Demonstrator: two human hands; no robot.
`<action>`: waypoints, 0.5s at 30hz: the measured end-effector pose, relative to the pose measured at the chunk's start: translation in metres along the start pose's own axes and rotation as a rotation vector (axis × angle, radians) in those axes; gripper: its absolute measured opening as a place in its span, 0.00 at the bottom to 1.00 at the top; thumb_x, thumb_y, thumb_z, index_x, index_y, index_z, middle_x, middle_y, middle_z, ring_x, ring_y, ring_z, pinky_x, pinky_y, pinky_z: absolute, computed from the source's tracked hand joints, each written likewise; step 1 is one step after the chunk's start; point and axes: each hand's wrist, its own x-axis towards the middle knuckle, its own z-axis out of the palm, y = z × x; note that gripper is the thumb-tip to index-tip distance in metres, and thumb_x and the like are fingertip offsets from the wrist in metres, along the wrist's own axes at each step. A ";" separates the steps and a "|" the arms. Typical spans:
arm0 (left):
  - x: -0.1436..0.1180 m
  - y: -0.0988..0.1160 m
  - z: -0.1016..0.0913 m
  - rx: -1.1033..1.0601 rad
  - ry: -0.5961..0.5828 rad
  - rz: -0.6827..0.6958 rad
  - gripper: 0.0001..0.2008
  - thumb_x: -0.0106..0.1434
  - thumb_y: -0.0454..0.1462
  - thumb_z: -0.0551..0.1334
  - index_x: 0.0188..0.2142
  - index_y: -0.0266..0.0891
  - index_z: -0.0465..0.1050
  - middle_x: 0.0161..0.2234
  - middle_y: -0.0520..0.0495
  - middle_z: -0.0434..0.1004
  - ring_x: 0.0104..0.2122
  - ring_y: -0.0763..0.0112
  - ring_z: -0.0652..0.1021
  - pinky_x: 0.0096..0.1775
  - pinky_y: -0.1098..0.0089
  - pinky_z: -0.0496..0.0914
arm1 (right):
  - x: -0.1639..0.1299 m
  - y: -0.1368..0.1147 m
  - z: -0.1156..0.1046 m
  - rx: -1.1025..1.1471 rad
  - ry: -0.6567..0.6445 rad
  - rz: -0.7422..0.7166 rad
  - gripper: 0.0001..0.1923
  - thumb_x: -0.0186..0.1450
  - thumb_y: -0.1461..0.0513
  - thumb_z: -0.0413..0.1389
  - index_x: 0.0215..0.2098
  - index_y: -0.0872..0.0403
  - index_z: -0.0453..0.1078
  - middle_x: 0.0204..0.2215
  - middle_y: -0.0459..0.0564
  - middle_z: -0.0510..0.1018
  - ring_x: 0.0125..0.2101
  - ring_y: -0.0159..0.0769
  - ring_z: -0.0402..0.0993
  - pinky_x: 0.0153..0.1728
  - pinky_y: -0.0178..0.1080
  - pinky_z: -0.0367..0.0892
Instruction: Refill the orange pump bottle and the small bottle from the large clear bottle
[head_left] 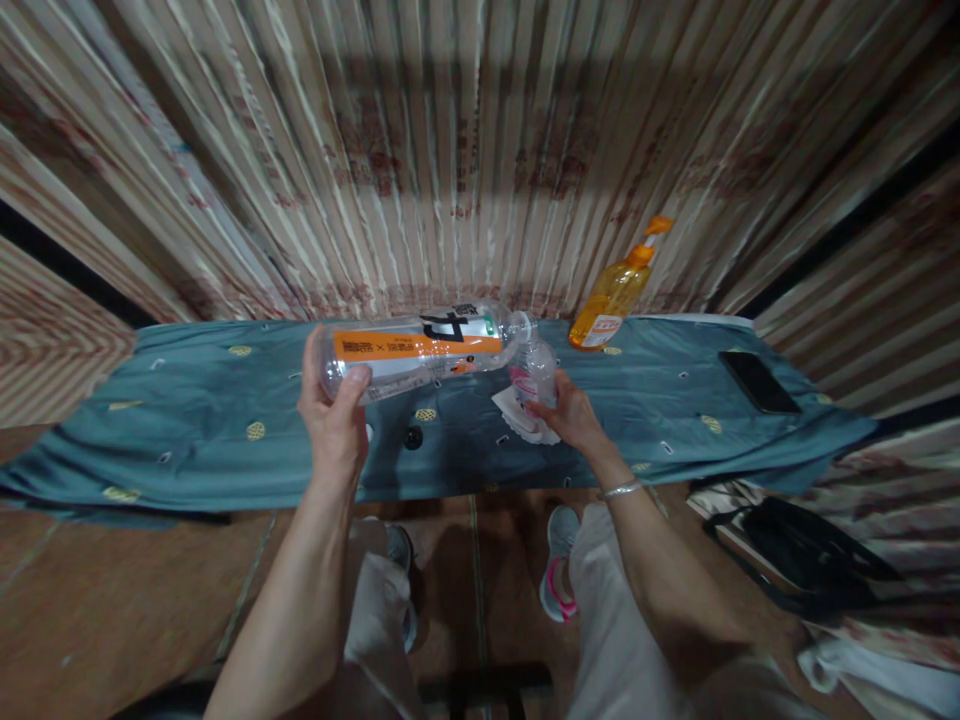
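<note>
My left hand [334, 395] is closed round the base of a large clear plastic bottle [416, 348] with an orange and white label. That bottle lies nearly level in the air, its mouth pointing right. In my right hand [568, 408] is a small clear bottle [534, 375] with pink print, its top against the large bottle's mouth. Whether liquid runs between them I cannot tell. Beneath the small bottle lies a white paper-like piece [517, 415]. A dark round cap [412, 437] rests on the cloth near my left hand, and a small white thing is partly hidden by that hand.
An orange pump bottle [609, 300] stands at the back right of the teal cloth-covered table [225, 470]. Farther right lies a black phone [759, 382]. A striped curtain [450, 180] hangs behind. A black bag [810, 545] is low at the right.
</note>
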 end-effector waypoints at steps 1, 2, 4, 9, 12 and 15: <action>0.000 -0.001 0.000 -0.008 0.005 0.002 0.42 0.53 0.64 0.85 0.63 0.54 0.85 0.67 0.46 0.86 0.71 0.40 0.83 0.80 0.34 0.70 | 0.000 0.000 0.000 -0.007 0.003 -0.008 0.21 0.65 0.56 0.72 0.51 0.47 0.70 0.34 0.46 0.83 0.33 0.50 0.82 0.36 0.44 0.74; 0.001 -0.002 -0.001 -0.014 0.011 0.003 0.42 0.53 0.63 0.86 0.63 0.53 0.85 0.67 0.46 0.86 0.71 0.39 0.83 0.80 0.34 0.69 | 0.000 0.001 0.000 -0.014 0.009 -0.016 0.21 0.65 0.56 0.72 0.51 0.47 0.70 0.33 0.46 0.82 0.32 0.50 0.82 0.35 0.44 0.74; 0.001 -0.005 -0.002 -0.017 0.015 0.009 0.41 0.54 0.63 0.86 0.62 0.53 0.85 0.67 0.45 0.86 0.71 0.39 0.82 0.80 0.33 0.69 | 0.001 0.002 0.000 -0.026 0.021 -0.031 0.20 0.65 0.55 0.72 0.50 0.46 0.70 0.32 0.44 0.81 0.31 0.48 0.80 0.33 0.43 0.72; 0.001 -0.010 -0.006 0.017 -0.031 0.046 0.38 0.62 0.62 0.83 0.66 0.55 0.83 0.69 0.45 0.85 0.71 0.40 0.82 0.77 0.34 0.74 | 0.001 0.002 0.001 -0.014 0.023 -0.032 0.20 0.65 0.54 0.71 0.49 0.46 0.69 0.30 0.43 0.80 0.29 0.47 0.77 0.31 0.42 0.70; 0.001 -0.009 -0.007 0.023 -0.039 0.049 0.38 0.62 0.62 0.82 0.67 0.56 0.83 0.69 0.46 0.84 0.71 0.40 0.82 0.76 0.35 0.75 | 0.001 0.000 0.001 -0.014 0.015 -0.004 0.20 0.64 0.55 0.71 0.49 0.46 0.69 0.31 0.43 0.80 0.30 0.48 0.78 0.33 0.43 0.71; 0.001 -0.006 -0.006 -0.001 -0.048 0.033 0.37 0.61 0.61 0.83 0.66 0.55 0.83 0.69 0.46 0.85 0.71 0.40 0.83 0.77 0.33 0.73 | 0.000 -0.002 -0.001 0.000 0.004 0.009 0.21 0.64 0.55 0.72 0.49 0.46 0.69 0.32 0.43 0.80 0.31 0.48 0.79 0.35 0.44 0.72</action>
